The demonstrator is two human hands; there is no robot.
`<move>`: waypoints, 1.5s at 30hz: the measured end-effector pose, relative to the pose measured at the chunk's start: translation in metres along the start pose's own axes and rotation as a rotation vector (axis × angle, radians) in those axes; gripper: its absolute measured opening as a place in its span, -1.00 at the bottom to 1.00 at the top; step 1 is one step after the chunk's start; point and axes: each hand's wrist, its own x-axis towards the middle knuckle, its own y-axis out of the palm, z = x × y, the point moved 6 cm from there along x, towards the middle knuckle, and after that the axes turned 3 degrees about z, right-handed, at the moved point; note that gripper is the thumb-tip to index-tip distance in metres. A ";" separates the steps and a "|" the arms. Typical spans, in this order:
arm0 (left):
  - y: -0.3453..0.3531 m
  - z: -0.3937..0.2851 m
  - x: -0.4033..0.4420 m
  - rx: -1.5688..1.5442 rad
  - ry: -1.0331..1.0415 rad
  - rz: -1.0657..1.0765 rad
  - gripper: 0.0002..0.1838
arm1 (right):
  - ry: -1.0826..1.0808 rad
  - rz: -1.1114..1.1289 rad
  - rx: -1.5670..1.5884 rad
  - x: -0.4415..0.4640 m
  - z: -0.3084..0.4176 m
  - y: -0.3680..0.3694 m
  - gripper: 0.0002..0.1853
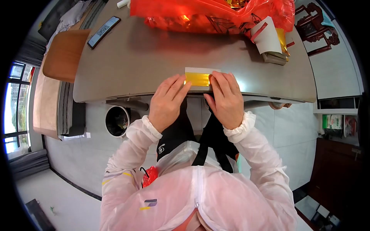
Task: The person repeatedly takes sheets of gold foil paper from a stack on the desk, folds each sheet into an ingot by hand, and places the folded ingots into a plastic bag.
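Observation:
A sheet of gold foil paper (197, 79) with a white strip along its far side lies at the near edge of the table. My left hand (166, 101) has its fingers at the left end of the sheet, the thumb tip touching the gold part. At the right end my right hand (226, 97) grips the sheet, its fingers bent over the end and its thumb lower, near the table edge. The undersides of the fingertips are hidden.
A red plastic bag (216, 17) with gold pieces spreads over the table's far side. Right of it stands a stack of paper (274, 57) with a curled white sheet. A phone (104, 32) lies at the left. Below are a bin (117, 134) and a brown chair (65, 54).

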 end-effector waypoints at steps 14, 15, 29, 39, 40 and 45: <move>-0.002 0.019 0.018 -0.373 -0.021 0.002 -0.81 | -0.092 0.017 0.137 -0.009 0.008 0.014 -0.54; -0.002 0.022 0.019 -0.383 -0.063 -0.003 -0.83 | -0.088 0.010 0.132 -0.008 0.008 0.015 -0.55; 0.005 0.036 0.037 -0.418 -0.208 0.109 -0.88 | -0.165 0.052 0.093 -0.003 0.009 0.017 -0.51; 0.008 0.034 0.031 -0.352 -0.302 0.090 -0.91 | -0.114 0.050 0.127 0.000 0.010 0.016 -0.53; 0.009 0.034 0.031 -0.351 -0.299 0.069 -0.90 | -0.103 0.047 0.136 0.000 0.010 0.015 -0.55; 0.004 0.028 0.032 -0.253 -0.263 -0.038 -0.85 | -0.092 -0.002 0.181 0.013 0.013 0.004 -0.63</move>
